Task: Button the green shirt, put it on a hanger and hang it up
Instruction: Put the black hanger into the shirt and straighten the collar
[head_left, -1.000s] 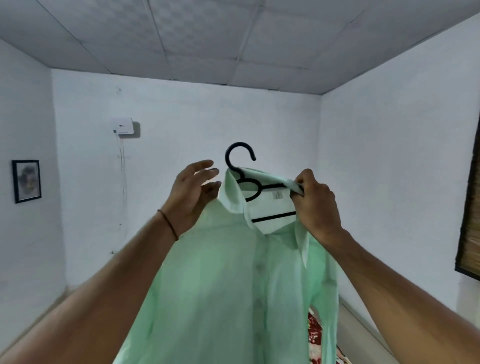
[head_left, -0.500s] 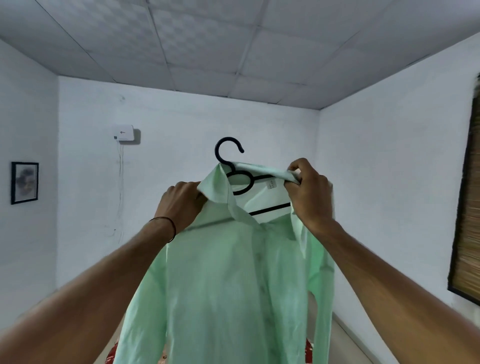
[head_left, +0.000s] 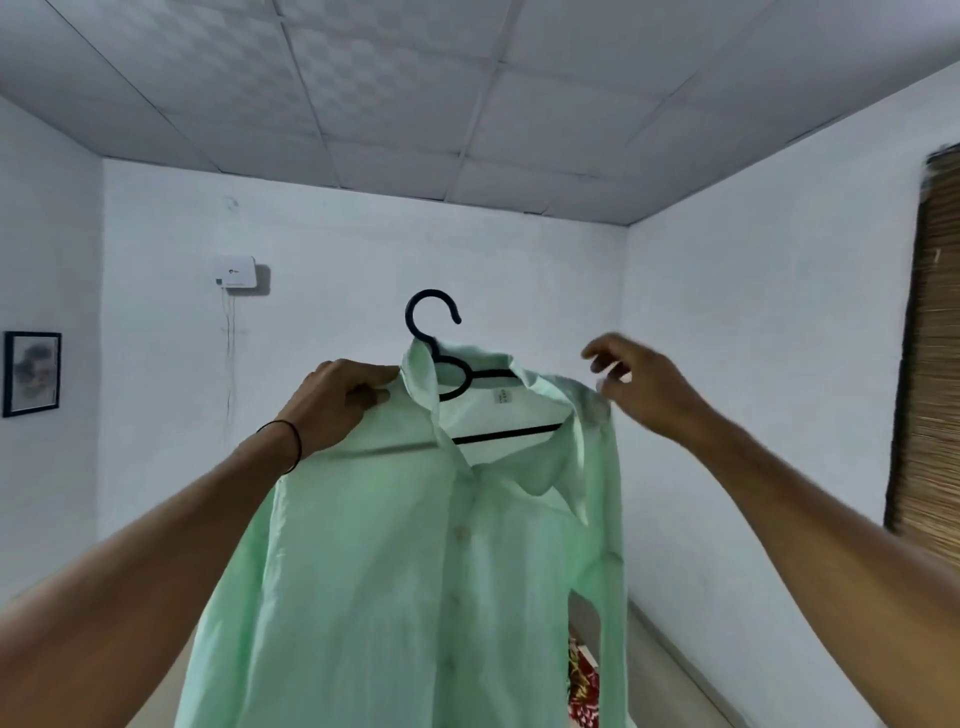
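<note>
The pale green shirt (head_left: 395, 561) hangs in the air in front of me on a black plastic hanger (head_left: 441, 358), its front closed below an open collar. The hanger's hook sticks up above the collar and its bar shows inside the neck opening. My left hand (head_left: 343, 400) grips the shirt's left shoulder beside the collar and holds it all up. My right hand (head_left: 639, 389) hovers just off the right shoulder with fingers spread, holding nothing; it looks blurred.
White walls and a tiled ceiling surround me. A small white box (head_left: 236, 271) with a cable is on the far wall, a framed picture (head_left: 32, 372) hangs at left, and a bamboo blind (head_left: 935, 364) is at right. Red patterned fabric (head_left: 583, 686) lies low behind the shirt.
My right hand has let go of the collar and drawn away to the right with fingers open. The collar's right side now lies folded down. The left hand keeps its grip.
</note>
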